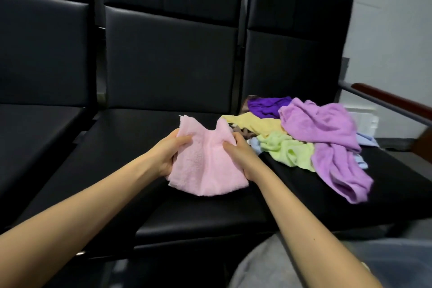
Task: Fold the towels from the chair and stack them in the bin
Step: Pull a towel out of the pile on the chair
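Black padded chair row (131, 138): the middle seat is the folding surface. Its cover looks slick, so a towel laid near the front edge could slide off toward the floor.

Loose towel pile (320, 124): lilac, dark purple, yellow, pale green and light blue cloths are heaped on the right-hand seat, just beside the working spot. The lilac one already droops toward the seat front. A sweep of the right arm could drag it off, or pull another cloth into the fold.

Pink terry towel (205, 163): held over the middle seat, left of the pile and probably clear of it. It is bunched at the waist, so folding from this state would likely trap creases and leave uneven edges. It needs spreading flat first.

Pink towel, pointing: two free corners stick up and away toward the chair backs, and the wide hem fans down toward the person.

Pink towel, long axis: appears to run near to far, but the gathering hides the true length, so I cannot tell for certain.

Left hand (167, 154): fingers curled round the towel's left side, gripping it.

Right hand (240, 154): pinching the right side. If either grip slips, the cloth collapses.

Bin: not clearly in sight.
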`<state>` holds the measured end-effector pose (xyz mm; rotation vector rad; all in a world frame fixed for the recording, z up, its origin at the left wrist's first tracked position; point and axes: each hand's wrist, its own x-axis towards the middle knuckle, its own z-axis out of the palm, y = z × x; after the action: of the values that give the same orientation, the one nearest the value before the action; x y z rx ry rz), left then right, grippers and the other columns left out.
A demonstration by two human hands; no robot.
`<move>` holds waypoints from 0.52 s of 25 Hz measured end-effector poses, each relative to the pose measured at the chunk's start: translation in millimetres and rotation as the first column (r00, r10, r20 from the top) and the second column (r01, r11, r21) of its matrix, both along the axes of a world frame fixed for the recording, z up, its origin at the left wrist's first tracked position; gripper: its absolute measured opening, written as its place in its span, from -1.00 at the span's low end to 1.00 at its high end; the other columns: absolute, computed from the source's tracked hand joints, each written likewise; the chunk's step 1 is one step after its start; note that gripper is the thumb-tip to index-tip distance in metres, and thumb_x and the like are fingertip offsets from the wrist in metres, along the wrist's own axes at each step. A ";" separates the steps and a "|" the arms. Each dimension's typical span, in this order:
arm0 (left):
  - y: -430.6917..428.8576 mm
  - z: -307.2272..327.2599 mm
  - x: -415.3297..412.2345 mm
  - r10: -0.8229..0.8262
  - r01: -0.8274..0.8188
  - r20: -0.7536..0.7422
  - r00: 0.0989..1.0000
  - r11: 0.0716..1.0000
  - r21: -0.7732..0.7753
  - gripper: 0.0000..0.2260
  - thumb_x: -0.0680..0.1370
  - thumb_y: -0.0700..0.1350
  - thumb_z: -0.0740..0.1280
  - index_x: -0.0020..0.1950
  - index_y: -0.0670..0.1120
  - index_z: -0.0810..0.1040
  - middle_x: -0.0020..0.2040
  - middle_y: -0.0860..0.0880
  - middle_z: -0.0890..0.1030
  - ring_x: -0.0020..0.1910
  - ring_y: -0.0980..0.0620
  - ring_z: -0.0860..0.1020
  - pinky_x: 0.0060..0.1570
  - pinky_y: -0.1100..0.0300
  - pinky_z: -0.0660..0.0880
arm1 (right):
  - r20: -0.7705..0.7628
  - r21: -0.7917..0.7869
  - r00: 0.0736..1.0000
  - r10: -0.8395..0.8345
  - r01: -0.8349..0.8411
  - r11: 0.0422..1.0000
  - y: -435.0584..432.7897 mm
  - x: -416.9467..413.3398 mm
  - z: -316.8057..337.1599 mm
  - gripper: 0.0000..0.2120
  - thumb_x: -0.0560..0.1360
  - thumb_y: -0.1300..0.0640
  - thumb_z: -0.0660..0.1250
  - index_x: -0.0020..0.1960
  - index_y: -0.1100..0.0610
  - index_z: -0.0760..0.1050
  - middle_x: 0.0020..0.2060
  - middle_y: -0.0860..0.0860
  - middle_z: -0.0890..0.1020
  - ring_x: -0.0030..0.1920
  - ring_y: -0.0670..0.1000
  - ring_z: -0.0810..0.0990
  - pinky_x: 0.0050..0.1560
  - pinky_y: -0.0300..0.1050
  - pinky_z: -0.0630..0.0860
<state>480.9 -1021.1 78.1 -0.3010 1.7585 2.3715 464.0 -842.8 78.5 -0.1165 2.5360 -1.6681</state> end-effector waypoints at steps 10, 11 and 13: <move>218.1 35.6 22.4 -0.291 0.305 -0.146 0.945 0.949 0.081 -0.71 0.59 -0.29 0.12 0.25 -0.03 0.43 -0.07 -0.13 0.58 -0.15 -0.07 0.58 -0.15 0.12 0.54 | 0.027 -0.091 0.950 -0.312 0.314 0.945 208.4 62.7 36.4 -0.82 0.56 0.24 0.20 0.13 0.05 0.38 -0.12 0.03 0.56 -0.21 -0.02 0.55 -0.24 -0.20 0.49; 242.0 33.4 32.0 -0.323 0.336 -0.161 0.933 0.940 0.055 -0.70 0.58 -0.33 0.09 0.21 -0.06 0.44 -0.10 -0.13 0.57 -0.19 -0.05 0.58 -0.20 0.14 0.54 | 0.050 -0.067 0.939 -0.342 0.344 0.936 230.8 73.7 32.3 -0.85 0.56 0.23 0.21 0.09 0.05 0.40 -0.11 0.04 0.56 -0.19 -0.01 0.55 -0.20 -0.15 0.47; 286.0 23.1 51.7 -0.364 0.371 -0.156 0.918 0.929 0.017 -0.67 0.56 -0.35 0.06 0.24 -0.05 0.38 -0.10 -0.12 0.54 -0.20 -0.05 0.57 -0.24 0.15 0.56 | 0.088 0.000 0.922 -0.377 0.378 0.926 270.2 97.5 20.8 -0.90 0.55 0.21 0.21 0.00 0.03 0.41 -0.08 0.07 0.56 -0.12 0.03 0.54 -0.10 -0.08 0.46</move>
<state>532.5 -735.1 101.2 0.2074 1.6421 2.2020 561.6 -572.6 99.3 0.4655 2.6005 -1.7692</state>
